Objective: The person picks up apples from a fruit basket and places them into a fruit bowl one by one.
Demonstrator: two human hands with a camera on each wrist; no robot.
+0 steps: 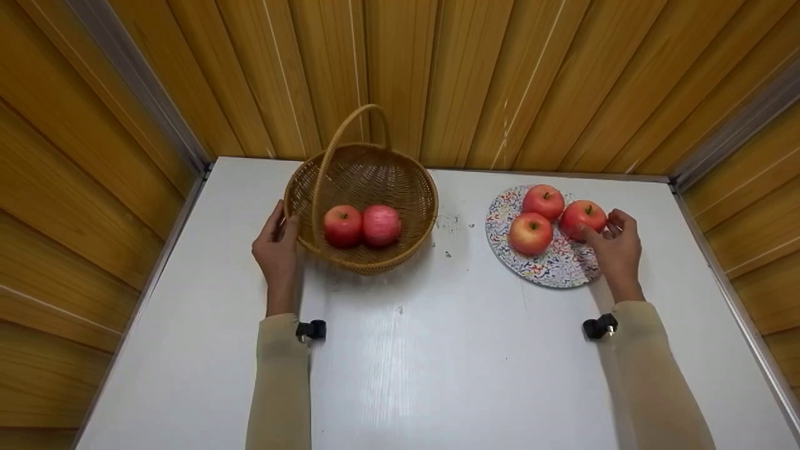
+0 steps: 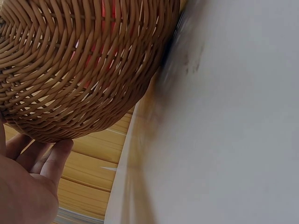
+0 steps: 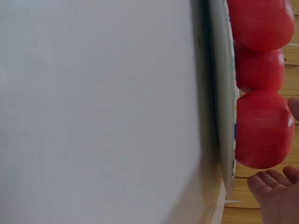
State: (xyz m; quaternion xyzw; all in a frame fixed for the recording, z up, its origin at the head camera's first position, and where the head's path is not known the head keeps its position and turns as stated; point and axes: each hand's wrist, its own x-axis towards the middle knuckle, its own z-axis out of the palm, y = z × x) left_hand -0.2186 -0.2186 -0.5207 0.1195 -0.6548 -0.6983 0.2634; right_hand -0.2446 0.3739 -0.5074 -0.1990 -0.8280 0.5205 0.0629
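A brown wicker basket (image 1: 412, 169) with an arched handle stands at the back left of the white table. Two red apples (image 1: 343, 226) lie side by side in it. My left hand (image 1: 276, 253) holds the basket's left side by the rim, fingertips against the weave (image 2: 88, 70). On a round speckled plate (image 1: 512, 259) at the right sit three red apples (image 1: 530, 234). Around the rightmost apple (image 1: 584, 219) my right hand (image 1: 615, 250) is spread, thumb at its front and fingers to its right. A small gap shows between the fingers and that apple (image 3: 264, 130).
The white table (image 1: 450, 362) has a few dark marks between basket and plate. Yellow wood-patterned panels (image 1: 462, 81) wall in its back and both sides. Black clips (image 1: 312, 330) sit at both sleeve cuffs.
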